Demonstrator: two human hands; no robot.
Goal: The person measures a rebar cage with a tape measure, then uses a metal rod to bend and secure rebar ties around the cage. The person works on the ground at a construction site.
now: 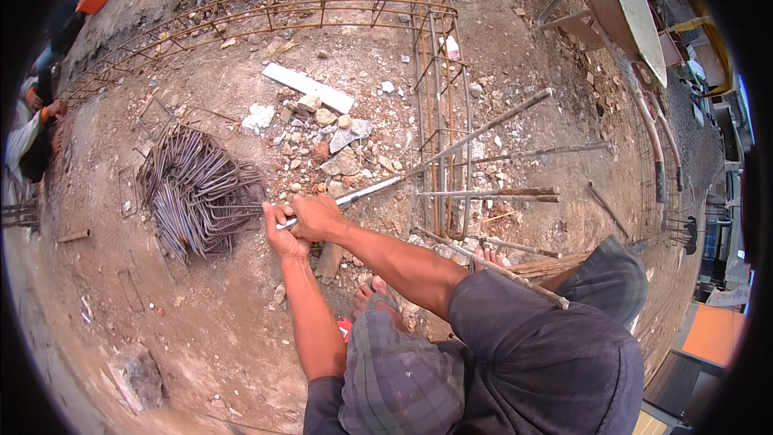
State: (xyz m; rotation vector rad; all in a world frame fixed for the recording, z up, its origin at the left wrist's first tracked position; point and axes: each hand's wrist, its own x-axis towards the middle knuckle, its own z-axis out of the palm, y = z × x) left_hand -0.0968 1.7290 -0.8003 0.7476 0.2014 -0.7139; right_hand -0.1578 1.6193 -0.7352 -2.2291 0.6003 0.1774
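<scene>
Both hands are closed together on the near end of a long straight metal bar (483, 130). My left hand (282, 229) is at the tip, and my right hand (316, 217) is just beside it, farther along. The section by my hands looks bright silver, and the rest is darker grey. The bar slants up to the right across a rusty rebar cage (439, 97). Whether it is one piece cannot be made out. Left of my hands lies a heap of bent steel stirrups (193, 201), its nearest ends close to my left hand.
Broken stones (342, 163) and a white board (307, 89) lie beyond my hands. Loose rods (491, 193) rest near my knees. A wheelbarrow (624, 8) stands far right; a concrete chunk (134, 377) sits lower left. Another person's hand (55, 109) shows at the left edge.
</scene>
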